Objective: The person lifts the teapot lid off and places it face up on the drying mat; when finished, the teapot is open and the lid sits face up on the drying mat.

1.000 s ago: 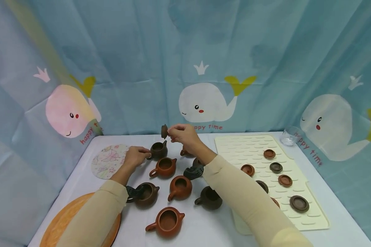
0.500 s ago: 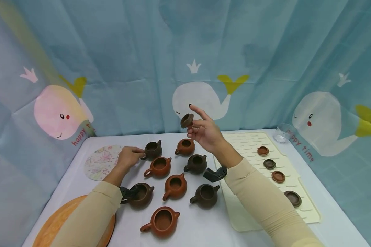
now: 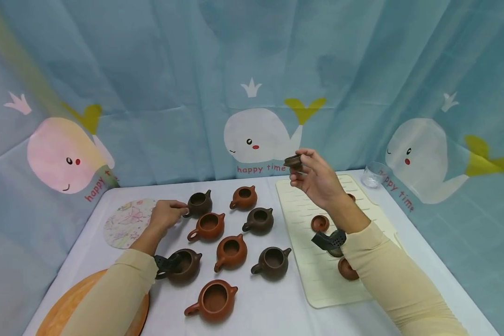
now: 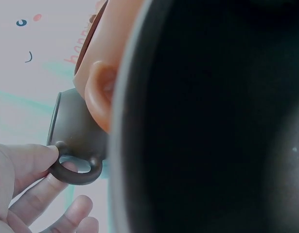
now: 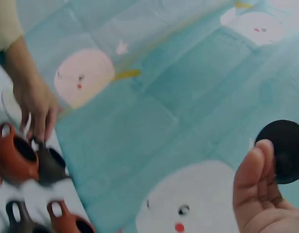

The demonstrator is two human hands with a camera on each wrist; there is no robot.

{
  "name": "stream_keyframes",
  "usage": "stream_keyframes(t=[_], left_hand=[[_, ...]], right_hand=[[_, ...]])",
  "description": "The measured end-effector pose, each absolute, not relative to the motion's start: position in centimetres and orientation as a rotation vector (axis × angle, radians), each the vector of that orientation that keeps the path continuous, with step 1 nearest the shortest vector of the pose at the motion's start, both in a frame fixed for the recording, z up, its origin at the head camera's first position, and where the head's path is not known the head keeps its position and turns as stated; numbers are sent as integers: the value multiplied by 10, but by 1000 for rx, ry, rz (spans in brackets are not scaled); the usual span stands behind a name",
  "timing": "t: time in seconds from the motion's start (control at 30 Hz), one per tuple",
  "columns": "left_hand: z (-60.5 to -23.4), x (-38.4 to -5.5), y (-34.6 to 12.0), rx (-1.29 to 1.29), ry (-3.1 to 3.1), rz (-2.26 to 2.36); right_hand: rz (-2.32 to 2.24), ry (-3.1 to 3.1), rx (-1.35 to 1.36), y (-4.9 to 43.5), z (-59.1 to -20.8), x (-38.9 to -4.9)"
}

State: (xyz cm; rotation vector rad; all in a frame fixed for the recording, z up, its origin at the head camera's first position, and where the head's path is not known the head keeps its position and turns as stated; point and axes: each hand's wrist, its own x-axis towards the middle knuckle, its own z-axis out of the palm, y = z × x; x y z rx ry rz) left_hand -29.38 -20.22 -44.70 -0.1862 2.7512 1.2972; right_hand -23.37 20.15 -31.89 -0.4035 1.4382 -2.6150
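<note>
My left hand (image 3: 165, 215) pinches the looped handle of a dark brown, lidless teapot (image 3: 200, 205) at the back left of the group. In the left wrist view, thumb and fingers hold that handle (image 4: 81, 178), and a blurred dark vessel (image 4: 212, 121) hides the right side. My right hand (image 3: 319, 184) holds a small dark teapot lid (image 3: 293, 162) in the air over the far part of the cream mat. The right wrist view shows the lid (image 5: 285, 150) as a dark disc against the fingers. A red-brown teapot (image 3: 208, 227) sits just in front of the dark one.
Several other lidless teapots, such as a red-brown one (image 3: 214, 301), stand on the white table. Lids, one of them red-brown (image 3: 320, 223), lie on the cream mat (image 3: 285, 205). A glass (image 3: 374, 175), floral round mat (image 3: 128, 224) and orange-brown round board (image 3: 69, 305) flank them; a curtain (image 3: 172, 116) hangs behind.
My right hand has carried the lid rightward, from above the dark teapot to above the cream mat, turning it. My left hand stays at the handle. The head view has shifted slightly.
</note>
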Motion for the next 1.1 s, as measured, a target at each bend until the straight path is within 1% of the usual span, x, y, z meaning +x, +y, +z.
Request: stream_keyframes(t=[0.2, 0.43, 0.67, 0.87, 1.1], left_hand=[[-446, -296, -203, -162, 2747, 1309], [-442, -298, -202, -181, 2739, 1296], [-445, -295, -204, -188, 2726, 1286], [-442, -296, -204, -150, 2767, 1286], [-443, -295, -202, -177, 2739, 1301]], right_hand=[[-2521, 1698, -370, 232, -325, -234], [-2360, 1932, -184, 260, -336, -239], [-2187, 2174, 55, 278, -369, -252], [-1945, 2392, 62, 291, -395, -265], [-1603, 2569, 132, 296, -418, -272]])
